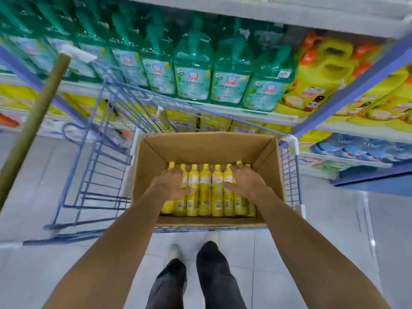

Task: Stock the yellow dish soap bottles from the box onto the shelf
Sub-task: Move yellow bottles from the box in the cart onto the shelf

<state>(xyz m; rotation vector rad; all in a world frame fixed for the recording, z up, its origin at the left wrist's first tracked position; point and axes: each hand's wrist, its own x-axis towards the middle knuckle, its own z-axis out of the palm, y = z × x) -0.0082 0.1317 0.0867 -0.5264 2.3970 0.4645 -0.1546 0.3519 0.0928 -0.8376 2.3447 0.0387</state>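
Gripping both ends of the yellow dish soap bottles (205, 188) along the box (209, 146) near edge, your left hand (171, 184) and right hand (244, 181) likely lift several together.

Blue wire cart (289, 175) carries cardboard box (211, 148); yellow bottles (205, 188) lying in row inside.

Pale grey tiled floor (66, 275); blue wire cart (124, 101); white shelves (245, 113) with blue uprights, stocked with green bottles (192, 70).
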